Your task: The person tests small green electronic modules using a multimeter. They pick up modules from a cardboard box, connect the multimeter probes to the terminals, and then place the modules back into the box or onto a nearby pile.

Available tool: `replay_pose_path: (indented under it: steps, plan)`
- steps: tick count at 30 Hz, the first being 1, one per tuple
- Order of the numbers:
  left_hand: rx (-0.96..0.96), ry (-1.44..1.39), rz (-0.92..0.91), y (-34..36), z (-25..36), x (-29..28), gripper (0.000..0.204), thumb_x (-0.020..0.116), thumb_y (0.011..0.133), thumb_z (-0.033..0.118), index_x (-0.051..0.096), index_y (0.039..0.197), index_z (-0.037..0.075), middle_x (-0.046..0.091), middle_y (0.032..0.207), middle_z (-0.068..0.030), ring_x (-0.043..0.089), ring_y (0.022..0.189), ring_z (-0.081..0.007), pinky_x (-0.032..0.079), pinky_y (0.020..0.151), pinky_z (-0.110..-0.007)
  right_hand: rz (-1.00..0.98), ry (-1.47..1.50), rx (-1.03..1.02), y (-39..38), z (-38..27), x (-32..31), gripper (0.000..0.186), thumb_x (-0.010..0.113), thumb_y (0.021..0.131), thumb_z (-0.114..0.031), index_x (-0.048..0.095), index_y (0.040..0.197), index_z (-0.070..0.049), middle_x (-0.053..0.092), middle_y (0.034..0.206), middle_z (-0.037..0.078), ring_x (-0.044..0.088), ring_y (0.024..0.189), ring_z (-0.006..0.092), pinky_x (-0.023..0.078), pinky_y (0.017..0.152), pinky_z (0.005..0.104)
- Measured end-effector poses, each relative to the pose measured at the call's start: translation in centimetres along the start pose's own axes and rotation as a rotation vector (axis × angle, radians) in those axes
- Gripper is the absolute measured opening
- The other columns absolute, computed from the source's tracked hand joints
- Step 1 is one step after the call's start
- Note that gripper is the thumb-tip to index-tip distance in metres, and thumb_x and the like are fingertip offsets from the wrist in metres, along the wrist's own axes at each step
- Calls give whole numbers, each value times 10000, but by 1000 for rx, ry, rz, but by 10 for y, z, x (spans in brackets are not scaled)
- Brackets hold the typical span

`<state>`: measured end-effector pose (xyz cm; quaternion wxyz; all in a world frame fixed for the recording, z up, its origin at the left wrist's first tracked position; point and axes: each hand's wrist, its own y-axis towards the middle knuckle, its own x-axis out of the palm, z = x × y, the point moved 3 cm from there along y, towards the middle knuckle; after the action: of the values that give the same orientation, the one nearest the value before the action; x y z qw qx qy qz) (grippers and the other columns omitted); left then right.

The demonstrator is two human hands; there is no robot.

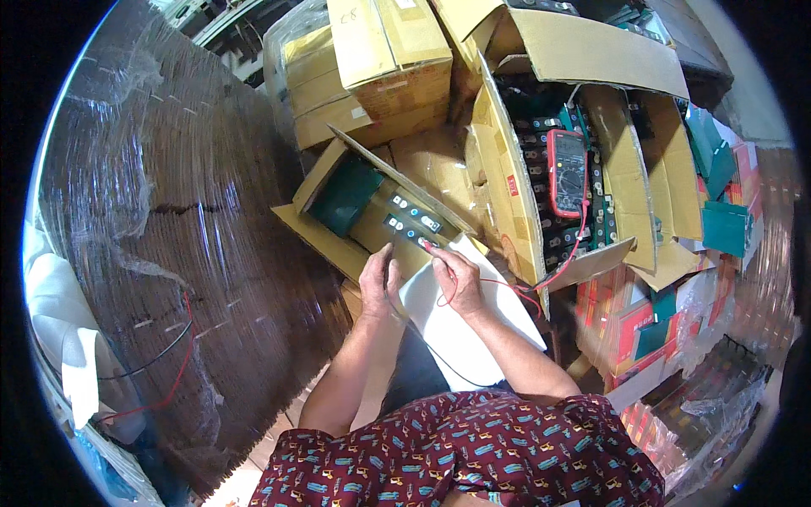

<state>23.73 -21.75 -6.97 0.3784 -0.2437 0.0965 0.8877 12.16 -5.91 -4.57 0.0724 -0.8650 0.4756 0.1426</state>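
Observation:
My right hand (456,283) grips a red test probe, its tip at a terminal of the nearer dark battery cell (403,226) in an open cardboard box (302,237). My left hand (378,283) is closed on a dark probe with a black lead hanging from it, near that cell's other end. A second cell (414,211) lies behind it, beside a green panel (343,197). A white sheet (465,338) lies under my forearms. A red multimeter (567,173), wired to the red lead, rests on several cells in the larger box at right.
Closed cartons (389,55) are stacked at the back. A tall stack of brown sheets (186,253) with plastic wrap fills the left side, beside white rolled material (63,338). At right are open cartons (672,177), green pieces (724,228) and red-printed cardboard (612,329).

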Motion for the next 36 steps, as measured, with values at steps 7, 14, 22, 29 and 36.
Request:
replay_pose_path:
  steps: [7, 14, 22, 29, 36]
  plan:
    - [132, 48, -23, 6, -16, 12, 338, 640, 1000, 27, 660, 1335, -6, 696, 1031, -116, 674, 823, -181, 545, 748, -289, -7, -27, 20, -6, 5, 0, 235, 641, 961, -52, 717, 1164, 40, 752, 1010, 208, 748, 875, 331, 584, 763, 387]
    - [202, 66, 0, 7, -19, 13, 342, 602, 1004, -53, 656, 1339, -15, 650, 964, -54, 561, 719, -70, 463, 614, -215, 3, -15, 6, -3, 2, -1, 231, 621, 962, -31, 720, 1157, 44, 749, 1007, 204, 742, 880, 329, 580, 771, 387]
    - [205, 81, -18, 9, -4, 7, 366, 623, 967, -57, 662, 1328, -15, 674, 992, -114, 643, 817, -175, 537, 754, -299, -14, -21, 37, -4, -1, -3, 253, 612, 965, -44, 732, 1172, 39, 755, 1029, 210, 747, 912, 337, 588, 797, 394]
    - [54, -11, -58, 5, -27, 13, 371, 616, 960, -75, 659, 1326, -26, 646, 947, -77, 582, 718, -114, 472, 652, -242, -24, -1, 55, -2, -6, -3, 261, 613, 963, -43, 735, 1180, 35, 755, 1028, 208, 745, 909, 340, 589, 797, 396]
    - [124, -1, -79, 5, -25, 8, 376, 568, 1002, -53, 624, 1373, -52, 579, 866, -7, 491, 650, -41, 399, 605, -190, -7, -64, 25, -2, -1, 1, 248, 630, 952, -30, 738, 1169, 25, 742, 982, 205, 731, 845, 331, 578, 750, 396]
